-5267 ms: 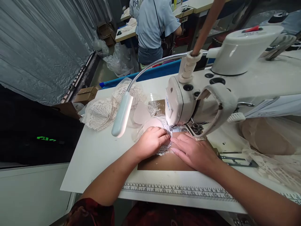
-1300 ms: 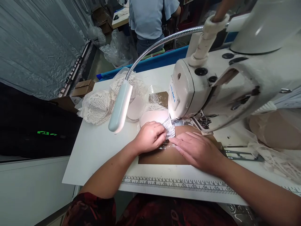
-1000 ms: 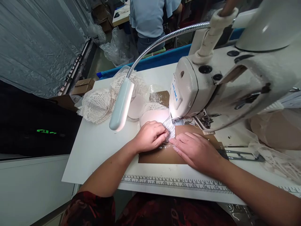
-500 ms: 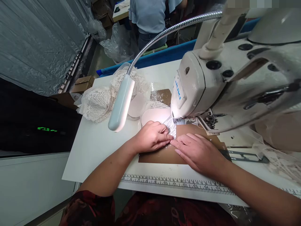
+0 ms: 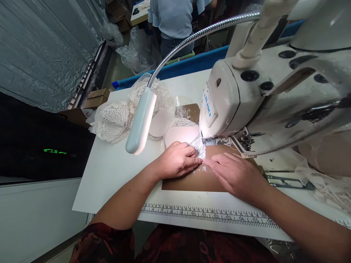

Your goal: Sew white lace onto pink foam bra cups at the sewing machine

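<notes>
Probably soft and light, the lace piece (image 5: pixel 200 146) at mid-frame is best held by its lower edge, pinched there by the left hand (image 5: pixel 178 160) and touched by the flattened right hand (image 5: pixel 237 173).

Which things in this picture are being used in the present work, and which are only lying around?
In use:
left hand and right hand, at the lace piece
sewing machine
brown sheet, beneath both hands

Apparently lying about:
lace bundle, behind the lamp
cardboard box
clear plastic bag
</notes>
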